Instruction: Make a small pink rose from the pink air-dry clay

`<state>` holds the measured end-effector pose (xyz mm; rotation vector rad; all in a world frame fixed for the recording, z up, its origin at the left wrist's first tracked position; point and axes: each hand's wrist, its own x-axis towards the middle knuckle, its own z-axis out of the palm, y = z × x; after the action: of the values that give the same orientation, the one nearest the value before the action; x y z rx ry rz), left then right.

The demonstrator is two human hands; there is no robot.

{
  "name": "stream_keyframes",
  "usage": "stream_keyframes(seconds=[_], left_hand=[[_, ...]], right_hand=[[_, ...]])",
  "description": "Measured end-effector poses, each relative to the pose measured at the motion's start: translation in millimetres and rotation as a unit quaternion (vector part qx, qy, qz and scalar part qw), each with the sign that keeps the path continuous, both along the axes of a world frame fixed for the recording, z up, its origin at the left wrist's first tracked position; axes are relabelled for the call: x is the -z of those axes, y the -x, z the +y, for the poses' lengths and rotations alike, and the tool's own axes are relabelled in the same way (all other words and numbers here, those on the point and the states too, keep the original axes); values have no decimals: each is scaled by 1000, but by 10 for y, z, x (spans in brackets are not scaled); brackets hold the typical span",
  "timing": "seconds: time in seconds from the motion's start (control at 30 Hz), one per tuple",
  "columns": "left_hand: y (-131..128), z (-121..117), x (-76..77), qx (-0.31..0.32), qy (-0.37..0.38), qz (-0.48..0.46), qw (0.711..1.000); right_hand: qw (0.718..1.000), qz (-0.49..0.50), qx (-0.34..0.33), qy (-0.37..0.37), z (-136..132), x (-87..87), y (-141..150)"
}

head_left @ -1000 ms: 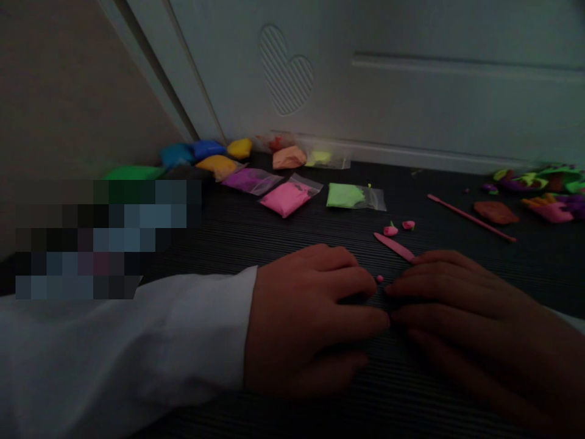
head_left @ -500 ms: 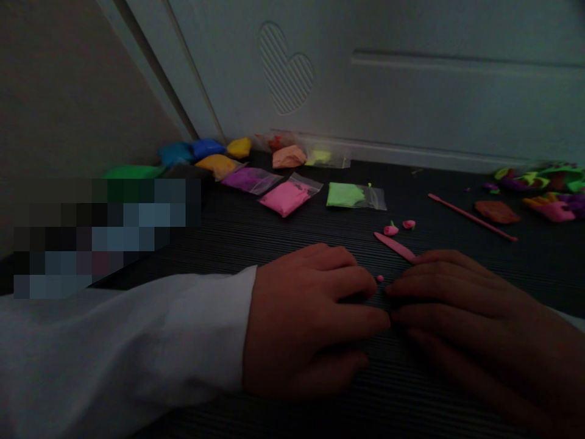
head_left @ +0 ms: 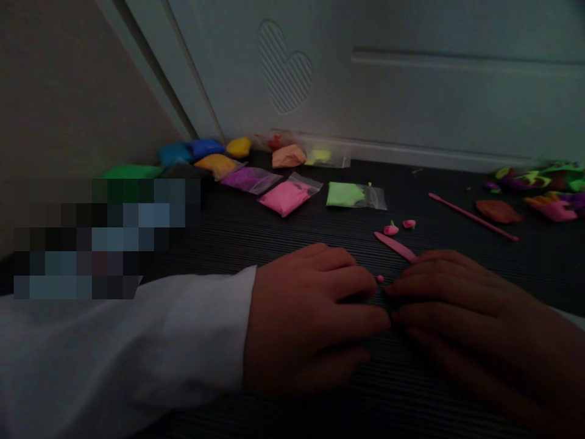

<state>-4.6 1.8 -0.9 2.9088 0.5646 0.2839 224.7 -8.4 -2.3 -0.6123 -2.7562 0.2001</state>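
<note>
My left hand (head_left: pixel 311 323) rests low on the dark ribbed surface, fingers stretched out and apart, with nothing visible in it. A tiny pink clay ball (head_left: pixel 380 278) lies just past its fingertips. Opposite, my right hand (head_left: pixel 475 323) has its fingers extended over the surface, its fingertips close to those of the left. A pink modelling knife (head_left: pixel 393 246) pokes out from beside the right index finger, its other end hidden by the hand. Two small pink clay buds with green bits, the left bud (head_left: pixel 390 230) and the right bud (head_left: pixel 409 224), lie beyond the knife.
Behind the hands are a pink clay packet (head_left: pixel 286 198), a green packet (head_left: pixel 346 194) and a purple packet (head_left: pixel 247 179). A thin pink stick tool (head_left: pixel 473 217), a brown clay lump (head_left: pixel 498 211) and colourful clay pieces (head_left: pixel 551 207) lie right. A white panel (head_left: pixel 411 110) stands behind.
</note>
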Motion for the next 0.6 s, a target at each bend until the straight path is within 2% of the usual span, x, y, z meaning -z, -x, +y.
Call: stream_keyframes(seconds=[0.6], left_hand=[[0,4,8,5,3,0,1000]], right_hand=[[1000,1,0,5,0,-15,-11]])
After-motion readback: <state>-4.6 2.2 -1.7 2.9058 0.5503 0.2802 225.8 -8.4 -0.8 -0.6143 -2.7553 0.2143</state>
